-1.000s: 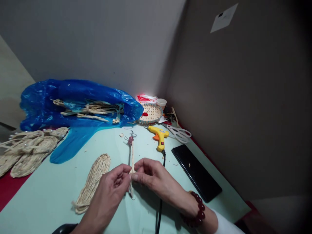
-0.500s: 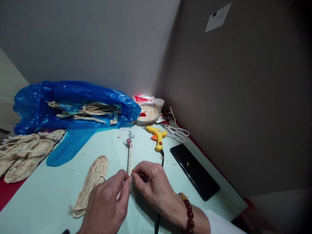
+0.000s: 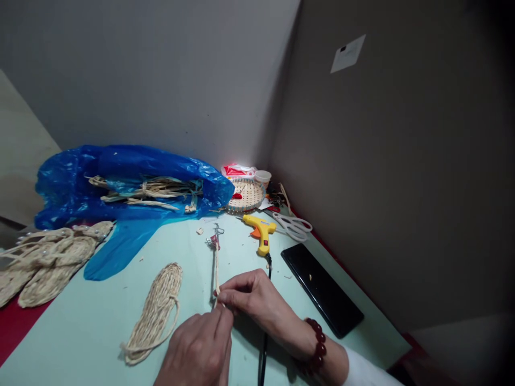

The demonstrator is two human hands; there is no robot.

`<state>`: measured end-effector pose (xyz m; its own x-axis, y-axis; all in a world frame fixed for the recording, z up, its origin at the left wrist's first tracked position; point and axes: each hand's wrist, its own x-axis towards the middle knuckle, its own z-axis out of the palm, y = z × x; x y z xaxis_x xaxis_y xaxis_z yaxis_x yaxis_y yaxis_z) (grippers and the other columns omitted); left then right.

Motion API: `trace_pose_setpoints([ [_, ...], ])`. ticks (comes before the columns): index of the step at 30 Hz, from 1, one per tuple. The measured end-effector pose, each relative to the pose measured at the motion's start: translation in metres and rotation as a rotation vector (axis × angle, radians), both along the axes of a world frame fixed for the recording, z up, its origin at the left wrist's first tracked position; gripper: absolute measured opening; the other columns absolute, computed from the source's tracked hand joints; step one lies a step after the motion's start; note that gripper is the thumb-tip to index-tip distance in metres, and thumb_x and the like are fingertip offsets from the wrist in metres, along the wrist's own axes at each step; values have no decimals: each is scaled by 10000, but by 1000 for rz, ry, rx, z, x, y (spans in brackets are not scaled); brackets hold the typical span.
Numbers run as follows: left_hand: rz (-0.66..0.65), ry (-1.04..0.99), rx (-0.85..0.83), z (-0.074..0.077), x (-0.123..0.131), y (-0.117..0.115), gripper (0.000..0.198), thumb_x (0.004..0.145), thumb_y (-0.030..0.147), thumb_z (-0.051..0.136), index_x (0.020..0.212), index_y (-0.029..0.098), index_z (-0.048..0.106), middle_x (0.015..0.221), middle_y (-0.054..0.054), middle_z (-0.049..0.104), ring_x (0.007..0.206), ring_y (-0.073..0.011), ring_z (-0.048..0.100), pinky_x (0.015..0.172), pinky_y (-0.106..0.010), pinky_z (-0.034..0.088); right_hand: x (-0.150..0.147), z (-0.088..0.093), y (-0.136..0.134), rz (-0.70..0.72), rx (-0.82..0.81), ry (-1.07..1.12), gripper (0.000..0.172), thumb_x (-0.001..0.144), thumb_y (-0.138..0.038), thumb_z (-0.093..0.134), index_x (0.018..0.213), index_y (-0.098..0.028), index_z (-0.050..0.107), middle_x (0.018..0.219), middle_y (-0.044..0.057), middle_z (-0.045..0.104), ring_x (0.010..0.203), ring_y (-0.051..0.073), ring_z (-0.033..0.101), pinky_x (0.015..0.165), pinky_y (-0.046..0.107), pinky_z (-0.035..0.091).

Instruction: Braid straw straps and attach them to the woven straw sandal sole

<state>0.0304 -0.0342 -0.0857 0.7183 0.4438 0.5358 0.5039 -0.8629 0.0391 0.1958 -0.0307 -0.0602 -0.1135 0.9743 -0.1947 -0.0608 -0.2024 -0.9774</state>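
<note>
A thin cord of twisted straw [image 3: 217, 268] runs toward me from a metal clip [image 3: 215, 238] on the table. My right hand [image 3: 257, 300], with a dark red bead bracelet at the wrist, pinches the cord between thumb and fingertips. Just below it, my left hand [image 3: 201, 343] is closed on the cord's near end; its fingertips are partly hidden behind its own knuckles. Left of my hands lies a woven straw sole [image 3: 155, 308] with a loose strand curling along its right side.
A yellow glue gun [image 3: 260, 233] with a black cable lies beyond my right hand, beside scissors [image 3: 293, 225] and a black phone-like slab [image 3: 322, 289]. At the back are a blue plastic bag [image 3: 132, 161] of straw and a woven basket [image 3: 247, 194]. Straw sandals [image 3: 60, 262] lie far left.
My left hand has moved down and right, turning its knuckles up, below my right hand. My right hand still pinches the cord. The whole view has shifted slightly.
</note>
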Motion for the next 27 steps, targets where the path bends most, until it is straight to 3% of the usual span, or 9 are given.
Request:
trace_pose_setpoints([
  [3, 32, -61, -112, 8, -2, 3, 132, 898, 140, 501, 823, 209, 586, 691, -20, 618, 605, -187, 620, 553, -308, 455, 1, 3, -2, -31, -23, 20, 187, 706, -279, 724, 735, -96, 754, 628, 6, 616, 590, 95, 451, 588, 224, 335],
  [5, 129, -192, -327, 15, -3, 10, 165, 931, 247, 484, 813, 211, 594, 740, -31, 615, 675, -189, 622, 613, -307, 460, 2, 6, -4, -27, -20, 50, 195, 719, -291, 720, 723, -98, 753, 639, 11, 629, 592, 92, 444, 599, 225, 329],
  [8, 263, -383, -979, 23, -1, 26, 241, 926, 428, 482, 899, 209, 582, 723, -7, 610, 567, -143, 555, 531, -263, 419, 3, 10, -6, -14, -15, 67, 229, 733, -329, 719, 687, -106, 744, 612, 1, 611, 577, 88, 423, 596, 226, 311],
  [10, 171, -456, -1442, 22, 1, 35, 315, 889, 502, 512, 938, 195, 565, 681, 20, 593, 425, -86, 439, 417, -222, 325, 4, 11, -6, 12, -9, 56, 264, 740, -369, 722, 682, -112, 739, 581, -10, 578, 571, 93, 422, 591, 229, 307],
  [12, 71, -541, -1676, 19, 3, 40, 327, 854, 502, 567, 900, 179, 559, 654, 42, 561, 376, -43, 355, 383, -194, 261, 4, 11, -7, 37, 11, 12, 276, 763, -379, 703, 701, -112, 739, 589, -7, 576, 571, 98, 422, 577, 230, 305],
  [14, 53, -599, -1720, 15, 3, 42, 315, 818, 475, 630, 848, 171, 554, 601, 68, 508, 371, -25, 320, 381, -176, 230, 3, 10, -9, 46, 71, -114, 246, 818, -320, 636, 725, -120, 743, 618, 6, 607, 572, 105, 437, 566, 233, 310],
  [19, 149, -582, -1665, 15, 3, 35, 298, 774, 461, 658, 794, 188, 539, 483, 120, 391, 351, -36, 240, 364, -180, 171, -3, 7, -22, -66, 365, -692, 217, 885, -187, 530, 803, -170, 730, 704, 28, 671, 635, 141, 551, 614, 255, 358],
  [23, 291, -504, -1476, 19, 5, 29, 347, 757, 484, 644, 632, 202, 484, 464, 111, 369, 389, -62, 284, 393, -187, 195, -7, 0, -26, -106, 591, -896, 172, 889, -157, 518, 830, -162, 679, 759, 40, 656, 692, 156, 578, 635, 267, 370],
  [27, 307, -523, -1429, 17, 6, 27, 363, 752, 501, 640, 605, 218, 466, 459, 90, 422, 399, -86, 321, 400, -203, 219, -9, -11, -25, -123, 863, -1051, 202, 907, -143, 468, 747, -156, 592, 706, 33, 582, 643, 159, 487, 600, 297, 330],
])
